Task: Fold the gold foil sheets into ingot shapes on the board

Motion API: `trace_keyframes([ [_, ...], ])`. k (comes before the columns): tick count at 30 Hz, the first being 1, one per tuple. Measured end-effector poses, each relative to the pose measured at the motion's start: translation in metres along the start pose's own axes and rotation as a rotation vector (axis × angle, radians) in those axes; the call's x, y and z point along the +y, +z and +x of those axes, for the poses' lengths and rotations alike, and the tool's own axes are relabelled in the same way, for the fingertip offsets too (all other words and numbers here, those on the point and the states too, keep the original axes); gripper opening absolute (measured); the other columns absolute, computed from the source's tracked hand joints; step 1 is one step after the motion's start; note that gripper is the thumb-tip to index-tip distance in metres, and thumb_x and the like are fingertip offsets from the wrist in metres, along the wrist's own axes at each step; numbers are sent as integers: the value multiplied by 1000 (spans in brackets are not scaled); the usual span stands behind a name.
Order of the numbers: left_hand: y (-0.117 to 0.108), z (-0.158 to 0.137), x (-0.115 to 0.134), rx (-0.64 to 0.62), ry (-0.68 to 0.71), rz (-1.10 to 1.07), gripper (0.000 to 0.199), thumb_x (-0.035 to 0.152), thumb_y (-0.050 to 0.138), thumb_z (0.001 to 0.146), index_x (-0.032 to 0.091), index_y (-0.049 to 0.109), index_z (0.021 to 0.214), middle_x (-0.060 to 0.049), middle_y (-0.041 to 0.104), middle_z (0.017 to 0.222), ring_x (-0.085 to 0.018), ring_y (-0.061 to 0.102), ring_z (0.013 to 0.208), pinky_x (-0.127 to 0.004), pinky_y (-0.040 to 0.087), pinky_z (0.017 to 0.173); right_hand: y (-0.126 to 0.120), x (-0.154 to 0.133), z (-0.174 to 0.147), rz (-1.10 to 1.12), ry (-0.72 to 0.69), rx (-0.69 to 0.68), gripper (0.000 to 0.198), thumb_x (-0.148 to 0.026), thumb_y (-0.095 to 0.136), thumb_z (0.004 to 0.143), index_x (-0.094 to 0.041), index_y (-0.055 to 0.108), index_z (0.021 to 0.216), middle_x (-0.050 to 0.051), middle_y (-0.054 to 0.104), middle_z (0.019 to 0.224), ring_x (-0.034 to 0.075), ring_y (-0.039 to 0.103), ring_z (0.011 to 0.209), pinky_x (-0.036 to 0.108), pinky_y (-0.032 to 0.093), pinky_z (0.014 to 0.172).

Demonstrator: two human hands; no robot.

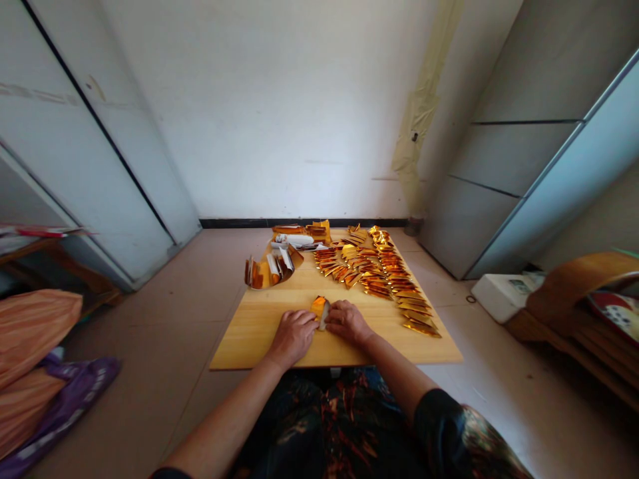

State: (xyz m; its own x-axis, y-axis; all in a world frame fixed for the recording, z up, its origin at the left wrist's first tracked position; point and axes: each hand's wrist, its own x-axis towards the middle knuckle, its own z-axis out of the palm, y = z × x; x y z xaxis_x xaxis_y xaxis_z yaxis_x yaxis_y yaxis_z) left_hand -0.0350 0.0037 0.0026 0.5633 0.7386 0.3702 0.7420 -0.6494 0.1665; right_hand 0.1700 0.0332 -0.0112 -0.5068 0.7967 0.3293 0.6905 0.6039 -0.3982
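Now | left hand (294, 331) at 8 o'clock, right hand (350, 322) at 3, half-curled, touch gold paper (318, 306) | grip unclear | folded pieces (393, 263), 1 o'clock

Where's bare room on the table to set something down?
Table: left of the left hand; between right hand and foil rows; between curled stack and left hand. Crowded: far right, under the foil rows; far left, curled stack and papers; between the hands, a foil piece.

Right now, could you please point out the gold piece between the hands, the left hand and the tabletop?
Gold piece (318, 306), head view: its upper part.
Left hand (293, 334), head view: back of the hand.
Tabletop (244, 342), head view: bare front-left area.
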Motion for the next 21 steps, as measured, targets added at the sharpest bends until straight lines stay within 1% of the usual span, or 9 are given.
trace_keyframes([
  [5,-1,0,-6,-47,73,-3,27,13,46,87,23,63,106,-4,65,117,-18,56,109,-36,40,91,-5,-4,-1,-15,3,-34,11,-29,67,78,-22,72,85,5,62,98,18,54,88,30,40,79],
  [7,-2,0,-8,-64,92,8,27,14,45,88,23,62,107,-4,64,118,-17,56,110,-37,40,93,-8,-8,-1,-28,15,-64,17,-28,64,80,-23,70,95,6,61,105,19,54,93,31,40,82],
  [10,-1,-1,-8,-80,98,27,28,15,44,89,23,61,110,-4,64,119,-17,55,113,-36,41,94,-11,-17,1,-102,61,-100,32,-23,52,87,-27,61,117,6,54,124,20,50,104,32,38,85],
  [12,-2,-1,-9,-90,97,40,29,16,43,90,22,60,113,-4,63,121,-17,55,114,-36,41,93,-13,-23,2,-184,81,-148,37,-22,45,90,-30,56,123,5,50,132,21,48,106,34,38,84],
  [14,-3,-2,-9,-105,105,52,30,18,43,90,23,58,115,-4,61,124,-18,54,116,-35,41,93,-14,-28,3,-253,94,-202,35,-23,42,91,-32,56,123,3,52,131,22,48,103,35,37,82],
  [16,-6,-2,-11,-124,119,65,30,19,44,90,24,58,116,-3,61,125,-18,53,117,-36,41,94,-14,-31,3,-291,101,-229,34,-25,41,93,-32,56,122,2,56,127,22,47,101,35,36,81],
  [21,-11,-1,-13,-140,127,87,28,21,42,91,26,59,113,-2,62,124,-19,54,115,-39,38,96,-14,-31,0,-318,101,-214,33,-29,37,95,-33,56,122,1,56,128,21,44,101,35,33,81],
])
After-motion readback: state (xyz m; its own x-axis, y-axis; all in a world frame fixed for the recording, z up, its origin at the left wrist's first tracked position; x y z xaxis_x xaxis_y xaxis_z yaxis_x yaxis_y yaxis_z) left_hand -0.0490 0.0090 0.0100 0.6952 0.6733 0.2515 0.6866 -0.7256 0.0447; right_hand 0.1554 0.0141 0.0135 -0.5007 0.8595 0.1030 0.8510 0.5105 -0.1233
